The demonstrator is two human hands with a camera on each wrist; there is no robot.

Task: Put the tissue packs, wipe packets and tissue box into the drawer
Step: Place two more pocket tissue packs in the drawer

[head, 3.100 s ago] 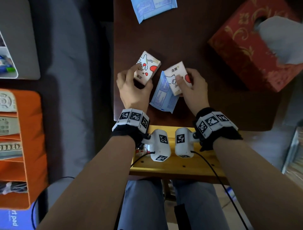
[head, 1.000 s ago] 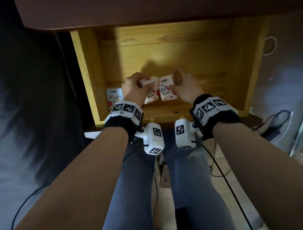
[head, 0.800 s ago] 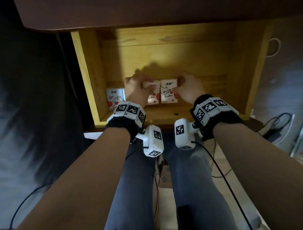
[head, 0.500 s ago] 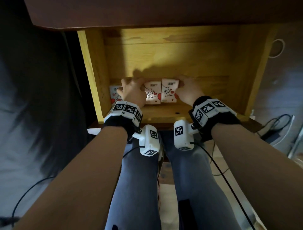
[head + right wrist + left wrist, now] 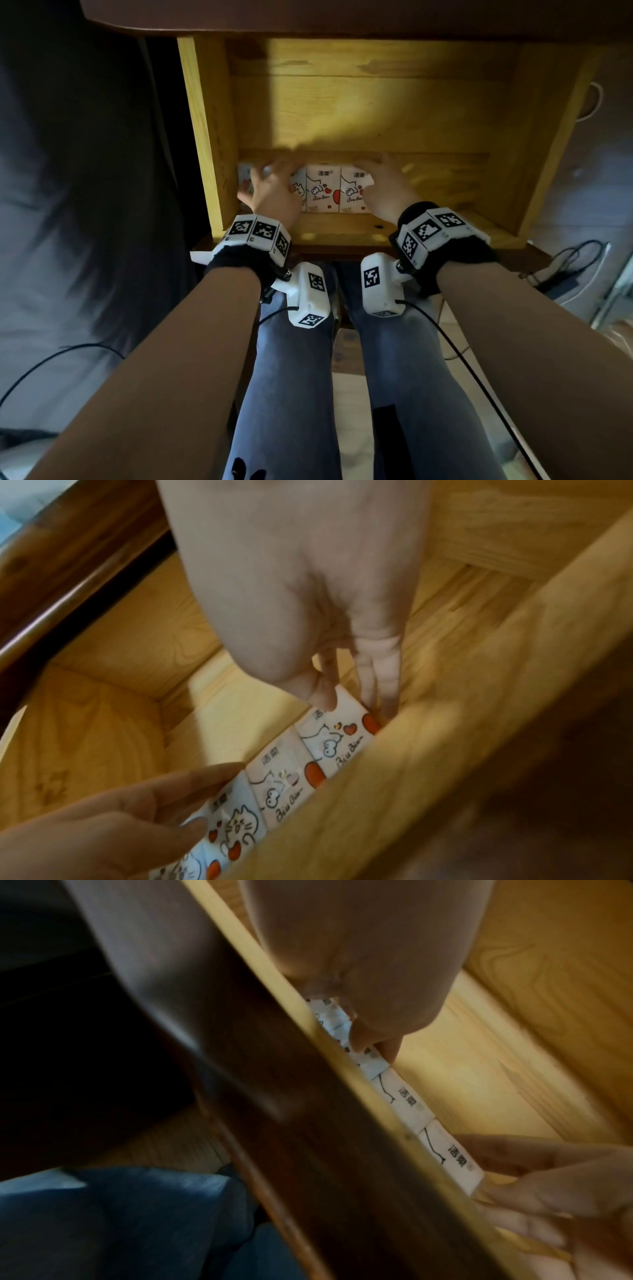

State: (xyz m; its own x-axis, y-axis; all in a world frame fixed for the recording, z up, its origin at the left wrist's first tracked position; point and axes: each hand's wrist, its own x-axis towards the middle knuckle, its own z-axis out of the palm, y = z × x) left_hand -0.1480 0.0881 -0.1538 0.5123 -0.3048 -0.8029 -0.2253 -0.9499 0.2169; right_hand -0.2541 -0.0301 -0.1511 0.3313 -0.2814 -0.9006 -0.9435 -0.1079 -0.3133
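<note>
Several white tissue packs with cat drawings lie in a row along the front wall of the open wooden drawer (image 5: 202,137). The middle pack (image 5: 322,188) and the right-end pack (image 5: 352,190) lie flat side by side. My left hand (image 5: 270,185) rests with spread straight fingers on the left packs (image 5: 232,823) and hides most of them. My right hand (image 5: 383,185) touches the right-end pack (image 5: 335,737), thumb on its top corner and straight fingers down along its right edge. Neither hand lifts anything. No wipe packets or tissue box are in view.
The dark tabletop (image 5: 342,17) overhangs the back of the drawer. Bare wood of the drawer bottom (image 5: 359,113) shows behind the row and to its right. My legs in jeans (image 5: 291,377) are under the drawer front (image 5: 411,764). Cables (image 5: 565,267) lie on the floor at right.
Both hands carried a tissue pack each from the tabletop into the drawer, set them down beside an earlier pack, and loosened their hold. The left hand slid left over the row.
</note>
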